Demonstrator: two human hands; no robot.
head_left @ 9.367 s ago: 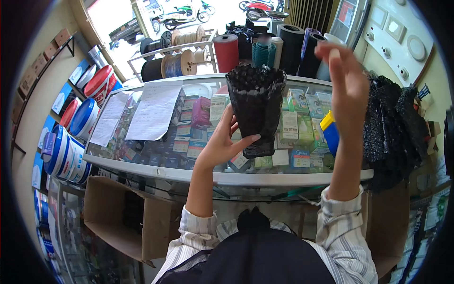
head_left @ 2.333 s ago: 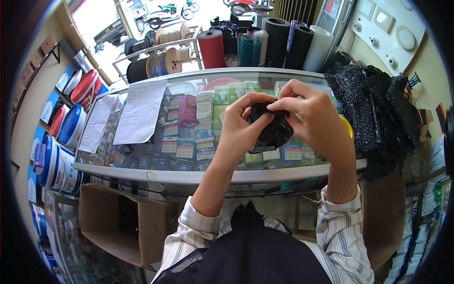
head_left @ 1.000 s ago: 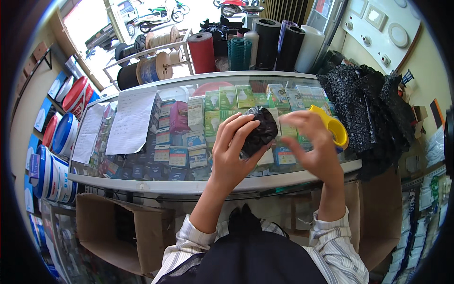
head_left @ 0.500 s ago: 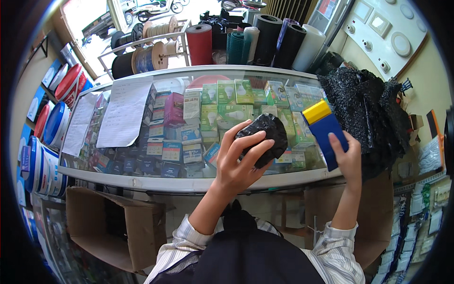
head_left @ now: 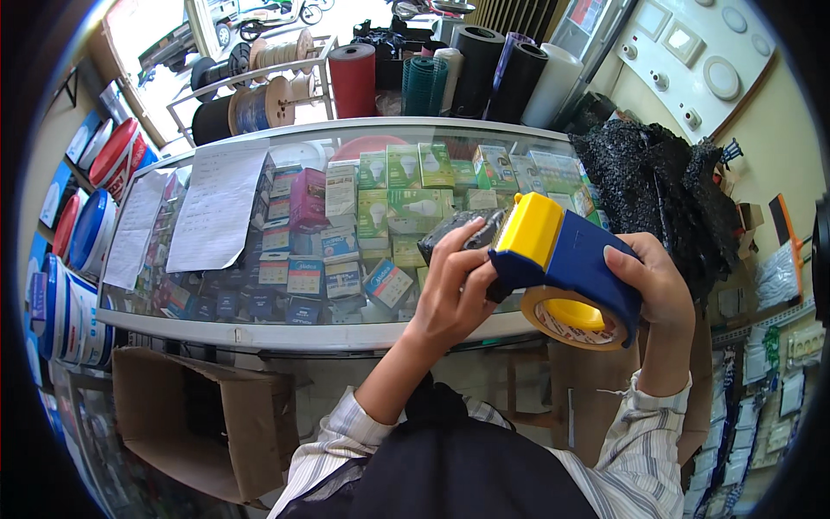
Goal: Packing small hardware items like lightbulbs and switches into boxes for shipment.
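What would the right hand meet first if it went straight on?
The right hand, led by its tape dispenser, would probably meet the black bundle in the left hand; depth is unclear.

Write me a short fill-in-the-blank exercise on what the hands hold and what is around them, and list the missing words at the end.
1. The right hand grips a blue and ____ tape dispenser.
2. The left hand holds a bundle whose colour is ____.
3. Two sheets of paper lie toward the ____ end of the glass counter.
4. The leftmost upright roll beyond the counter is coloured ____.

Missing words: yellow; black; left; red.
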